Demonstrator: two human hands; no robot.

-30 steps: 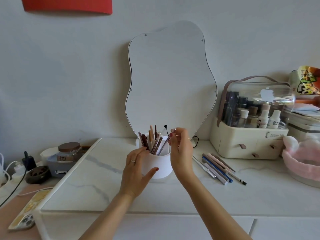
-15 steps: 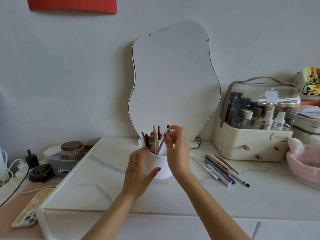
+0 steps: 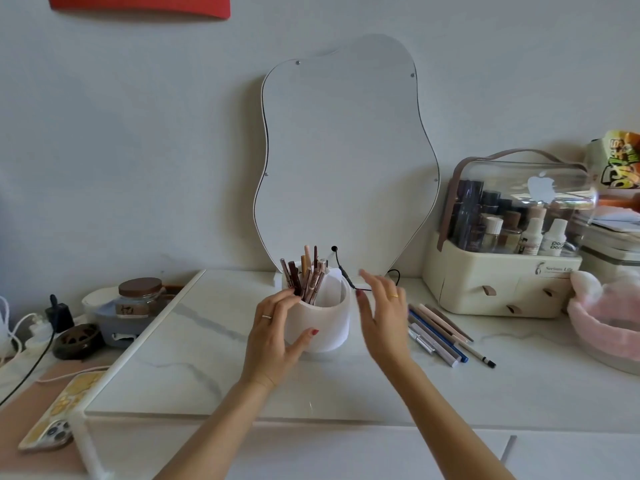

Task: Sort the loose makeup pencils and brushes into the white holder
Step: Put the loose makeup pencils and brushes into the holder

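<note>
The white holder [image 3: 323, 329] stands on the marble tabletop in front of the mirror, with several brown and beige pencils [image 3: 308, 275] upright in its left compartment. My left hand [image 3: 277, 330] wraps the holder's left side, thumb on its front. My right hand [image 3: 382, 308] hovers just right of the holder, fingers spread, holding nothing. Several loose pencils and pens [image 3: 443, 332] lie on the table to the right of that hand.
A wavy mirror [image 3: 346, 157] leans on the wall behind the holder, with a thin black cable [image 3: 341, 265] at its base. A cream cosmetics case [image 3: 502, 251] stands at the right, a pink basket [image 3: 606, 317] beyond it. A jar [image 3: 140, 296] and phone [image 3: 57, 415] lie left.
My right hand has let go above the holder's pencils and moved right, opening. The left hand stays on the holder.
</note>
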